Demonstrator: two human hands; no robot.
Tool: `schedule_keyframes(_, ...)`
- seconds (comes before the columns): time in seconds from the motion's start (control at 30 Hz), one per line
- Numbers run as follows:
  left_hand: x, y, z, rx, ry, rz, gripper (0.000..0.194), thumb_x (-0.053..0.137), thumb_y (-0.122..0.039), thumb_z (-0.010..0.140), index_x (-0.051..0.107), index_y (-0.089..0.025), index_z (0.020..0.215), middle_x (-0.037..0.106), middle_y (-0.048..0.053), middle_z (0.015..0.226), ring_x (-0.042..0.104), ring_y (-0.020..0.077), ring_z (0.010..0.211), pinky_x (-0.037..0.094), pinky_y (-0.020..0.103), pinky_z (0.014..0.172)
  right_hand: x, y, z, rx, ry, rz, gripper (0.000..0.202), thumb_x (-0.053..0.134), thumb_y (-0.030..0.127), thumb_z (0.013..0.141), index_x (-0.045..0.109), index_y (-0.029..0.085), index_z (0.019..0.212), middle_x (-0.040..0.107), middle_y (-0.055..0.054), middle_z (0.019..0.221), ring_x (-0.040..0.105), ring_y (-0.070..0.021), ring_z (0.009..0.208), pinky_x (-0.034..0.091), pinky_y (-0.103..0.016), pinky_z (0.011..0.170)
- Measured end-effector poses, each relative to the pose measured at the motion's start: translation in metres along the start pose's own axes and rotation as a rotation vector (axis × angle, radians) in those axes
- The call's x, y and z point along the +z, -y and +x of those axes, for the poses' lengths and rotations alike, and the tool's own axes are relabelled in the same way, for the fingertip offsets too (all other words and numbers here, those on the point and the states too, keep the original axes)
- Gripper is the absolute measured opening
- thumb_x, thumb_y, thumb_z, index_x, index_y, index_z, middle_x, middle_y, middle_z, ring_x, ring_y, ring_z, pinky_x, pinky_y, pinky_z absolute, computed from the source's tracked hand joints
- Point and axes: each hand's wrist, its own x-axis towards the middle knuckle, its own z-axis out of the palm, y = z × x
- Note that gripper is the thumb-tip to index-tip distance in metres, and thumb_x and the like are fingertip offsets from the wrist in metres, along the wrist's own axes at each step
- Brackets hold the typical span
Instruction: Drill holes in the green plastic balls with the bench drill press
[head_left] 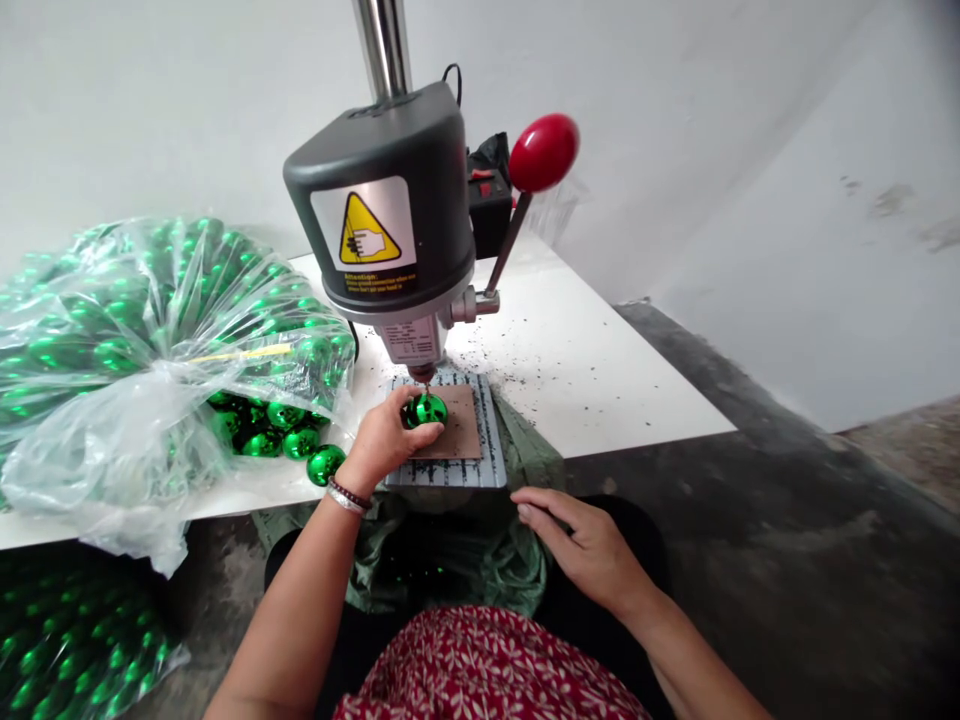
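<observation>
My left hand (388, 437) is closed around a shiny green bauble (431, 410), holding it on a brown board (459, 425) directly beneath the bit of a drill press (382, 200). Whether the bit touches the bauble I cannot tell. Under the board is a grey slotted base plate (491, 462) strewn with dark shavings. My right hand (589, 545) hovers over my lap in front of the table edge, fingers stretched out and nothing in them. A loose green bauble (326, 465) lies by my left wrist.
A clear plastic bag (161, 400) of green baubles spills onto the white table (600, 400) at left. The press's red-knobbed lever (544, 153) sticks up to the right. Below the plate hangs a green sack (517, 570); another bag of baubles (75, 640) lies lower left.
</observation>
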Motion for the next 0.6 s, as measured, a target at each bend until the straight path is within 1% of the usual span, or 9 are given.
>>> schedule_keyframes(0.07,0.002,-0.005,0.002,0.007,0.020,0.075,0.046,0.077,-0.036,0.070,0.068,-0.023,0.113,0.070,0.002,0.090,0.063,0.0205,0.080,0.049,0.033,0.077,-0.002,0.001,0.001,0.020,0.006,0.004,0.026,0.056,0.037,0.090,0.075,0.021,0.097,0.076,-0.004,0.091,0.073,-0.0100,0.075,0.060,-0.016,0.073)
schedule_keyframes(0.13,0.007,-0.006,0.002,-0.015,0.022,0.066,0.049,0.077,-0.035,0.070,0.068,-0.022,0.116,0.070,0.003,0.089,0.064,0.0210,0.079,0.050,0.034,0.077,-0.006,0.002,0.003,0.035,0.011,0.004,0.027,0.056,0.038,0.090,0.075,0.021,0.097,0.076,-0.004,0.089,0.072,-0.0101,0.073,0.059,-0.015,0.069)
schedule_keyframes(0.2,0.013,-0.005,0.000,-0.039,-0.004,-0.013,0.054,0.078,-0.034,0.070,0.066,-0.021,0.121,0.072,0.004,0.094,0.065,0.0208,0.082,0.052,0.034,0.081,-0.012,0.006,0.008,0.048,0.019,0.005,0.028,0.056,0.040,0.090,0.075,0.021,0.096,0.076,-0.003,0.087,0.072,-0.0098,0.072,0.058,-0.015,0.066)
schedule_keyframes(0.27,0.018,-0.003,-0.003,-0.040,-0.041,-0.103,0.058,0.079,-0.031,0.068,0.065,-0.019,0.123,0.073,0.005,0.102,0.067,0.0212,0.089,0.053,0.034,0.087,-0.019,0.010,0.013,0.073,0.026,0.015,0.029,0.056,0.042,0.089,0.075,0.021,0.095,0.076,-0.003,0.084,0.071,-0.0095,0.071,0.056,-0.014,0.063)
schedule_keyframes(0.33,0.020,0.000,-0.004,-0.035,-0.069,-0.183,0.056,0.078,-0.030,0.069,0.066,-0.018,0.122,0.073,0.005,0.108,0.067,0.0216,0.096,0.052,0.034,0.092,-0.025,0.014,0.019,0.105,0.035,0.035,0.031,0.057,0.044,0.087,0.075,0.020,0.095,0.075,-0.003,0.083,0.071,-0.0098,0.069,0.056,-0.014,0.062)
schedule_keyframes(0.43,0.016,0.003,-0.002,-0.068,-0.071,-0.283,0.046,0.073,-0.033,0.073,0.069,-0.019,0.117,0.075,0.003,0.107,0.067,0.0217,0.100,0.052,0.034,0.094,-0.033,0.019,0.030,0.143,0.037,0.072,0.033,0.059,0.047,0.085,0.075,0.019,0.095,0.075,-0.005,0.081,0.071,-0.0112,0.068,0.057,-0.016,0.062)
schedule_keyframes(0.53,0.008,0.005,0.002,-0.074,-0.011,-0.331,0.040,0.069,-0.038,0.077,0.072,-0.019,0.112,0.076,0.002,0.103,0.067,0.0224,0.101,0.052,0.034,0.095,-0.041,0.025,0.047,0.158,0.036,0.094,0.036,0.061,0.050,0.083,0.074,0.019,0.096,0.074,-0.005,0.078,0.071,-0.0116,0.069,0.057,-0.018,0.064)
schedule_keyframes(0.6,0.004,0.005,0.005,-0.065,0.015,-0.331,0.039,0.068,-0.039,0.077,0.074,-0.019,0.111,0.077,0.002,0.103,0.067,0.0234,0.101,0.051,0.034,0.096,-0.048,0.030,0.060,0.142,0.016,0.096,0.037,0.062,0.051,0.082,0.075,0.019,0.097,0.074,-0.005,0.079,0.071,-0.0112,0.071,0.057,-0.018,0.065)
